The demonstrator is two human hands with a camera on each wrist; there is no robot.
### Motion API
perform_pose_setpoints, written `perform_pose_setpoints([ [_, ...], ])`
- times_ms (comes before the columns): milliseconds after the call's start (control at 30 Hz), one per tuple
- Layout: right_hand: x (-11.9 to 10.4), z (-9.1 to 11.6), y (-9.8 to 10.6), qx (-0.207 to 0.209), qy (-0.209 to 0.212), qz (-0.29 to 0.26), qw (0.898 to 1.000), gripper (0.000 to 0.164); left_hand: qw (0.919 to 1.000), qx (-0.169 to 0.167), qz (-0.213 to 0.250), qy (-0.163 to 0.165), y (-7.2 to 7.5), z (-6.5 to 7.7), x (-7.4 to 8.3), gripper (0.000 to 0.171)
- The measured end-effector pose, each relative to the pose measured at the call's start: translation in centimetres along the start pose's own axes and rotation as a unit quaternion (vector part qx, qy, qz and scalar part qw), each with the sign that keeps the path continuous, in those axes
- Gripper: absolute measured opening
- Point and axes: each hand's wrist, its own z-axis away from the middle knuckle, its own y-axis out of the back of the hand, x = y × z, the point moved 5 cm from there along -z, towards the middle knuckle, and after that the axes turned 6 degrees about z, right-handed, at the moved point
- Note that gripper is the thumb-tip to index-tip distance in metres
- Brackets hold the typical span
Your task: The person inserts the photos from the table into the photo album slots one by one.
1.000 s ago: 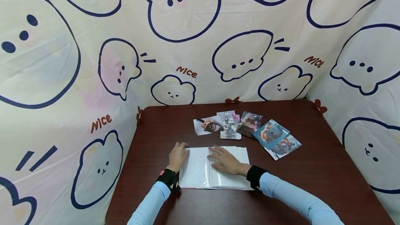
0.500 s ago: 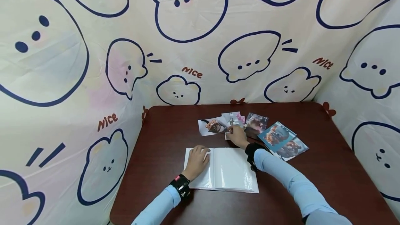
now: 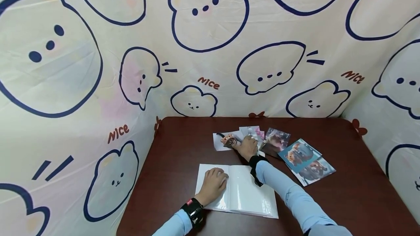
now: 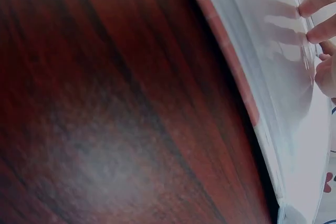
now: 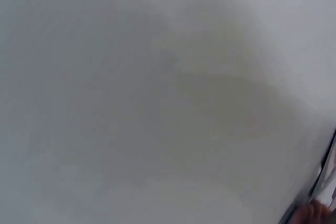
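A photo album (image 3: 252, 192) with glossy white sleeve pages lies open on the table. My left hand (image 3: 212, 185) rests on its left page; in the left wrist view the spread fingertips (image 4: 310, 6) touch the clear sleeve. Beyond the album, my right hand (image 3: 247, 148) reaches down onto the loose pictures, its wrist band over the album's top edge. It covers part of a grey-and-pink picture (image 3: 251, 131), with the thumb side at a cat picture (image 3: 228, 140). I cannot tell whether the fingers pinch a picture. The right wrist view shows mostly blurred white page (image 5: 157, 103).
To the right of that hand lie a dark pinkish picture (image 3: 277, 140) and two overlapping bluish pictures, the upper with a teal border (image 3: 300, 154). The brown table (image 3: 177, 137) meets a cartoon-printed curtain (image 3: 210, 68) at its back edge.
My right hand has left the album page for the pictures, then shifted slightly left among them. My left hand has moved from the album's upper left corner onto the left page.
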Motion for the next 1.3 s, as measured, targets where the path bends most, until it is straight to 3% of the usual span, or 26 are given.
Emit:
perform_pose_setpoints([
  [133,0.0,0.1,0.1,-0.018,-0.063,-0.013,0.998,0.09,0.9995,0.023,-0.008,-0.019,-0.2,0.0,0.4,0.012],
  [300,0.8,-0.3,1.0,-0.021,-0.095,-0.041,0.994,0.079,0.9989,0.033,-0.007,-0.033,-0.4,-0.4,0.7,0.014],
  [467,2.3,-0.2,1.7,-0.018,-0.038,-0.056,0.998,0.03,0.9995,0.001,0.014,-0.028,-1.0,-0.6,1.0,0.018],
  [567,2.8,0.0,1.9,-0.038,0.008,-0.118,0.992,0.03,0.9993,-0.002,0.026,-0.028,-1.1,-0.4,1.1,0.018],
  [733,3.0,0.8,2.3,-0.08,0.034,-0.235,0.968,0.02,0.9935,0.062,0.087,-0.039,-0.4,-0.4,1.2,0.015],
  [800,3.0,1.3,2.7,-0.096,0.032,-0.274,0.956,0.017,0.9872,0.082,0.131,-0.04,0.0,-0.6,1.1,0.015],
  [867,3.0,1.9,3.1,-0.115,0.025,-0.307,0.944,0.018,0.9802,0.081,0.178,-0.031,0.3,-0.9,1.0,0.016],
  [967,2.9,3.0,4.0,-0.14,0.021,-0.343,0.928,0.026,0.9658,0.053,0.254,0.003,0.5,-1.4,0.6,0.021],
  [1067,2.5,4.1,5.0,-0.153,0.019,-0.357,0.922,0.037,0.9454,0.014,0.322,0.05,0.5,-1.7,0.3,0.031],
  [1200,1.8,6.1,6.3,-0.164,0.034,-0.379,0.91,0.02,0.9172,-0.026,0.386,0.094,0.5,-2.0,0.4,0.041],
  [1300,1.5,8.2,6.7,-0.173,0.049,-0.4,0.899,0.014,0.9021,-0.04,0.417,0.105,0.6,-2.4,0.7,0.044],
])
